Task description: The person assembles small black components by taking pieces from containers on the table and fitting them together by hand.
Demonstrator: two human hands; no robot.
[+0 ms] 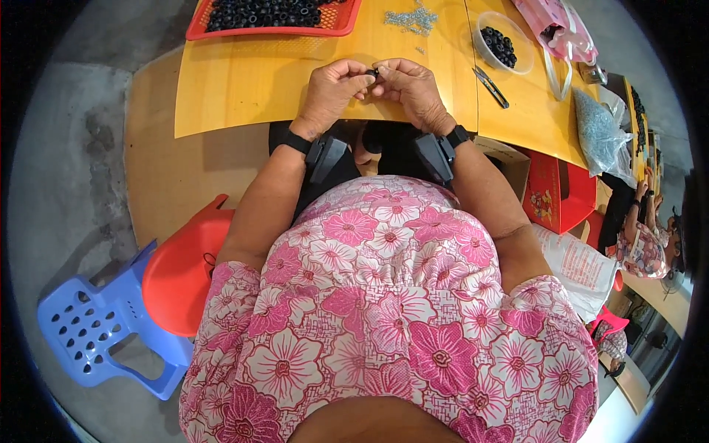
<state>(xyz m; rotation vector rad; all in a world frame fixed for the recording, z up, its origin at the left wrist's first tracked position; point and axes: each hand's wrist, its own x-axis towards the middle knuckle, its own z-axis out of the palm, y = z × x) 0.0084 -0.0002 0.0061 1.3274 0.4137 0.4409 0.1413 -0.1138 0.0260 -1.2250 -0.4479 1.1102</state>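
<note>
head view: one small black piece [375, 71] is pinched by the fingertips of the left hand [330, 90] and right hand [413, 90], by the near edge of the yellow table [236, 88]. it seems to be being worked on; next, a steady pinch is probably needed

Small black piece [374, 72], partly hidden, held over yellow table [244, 88]

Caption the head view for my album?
Left hand and right hand hold a small black part over a yellow table, red basket of black pieces beyond.
</note>
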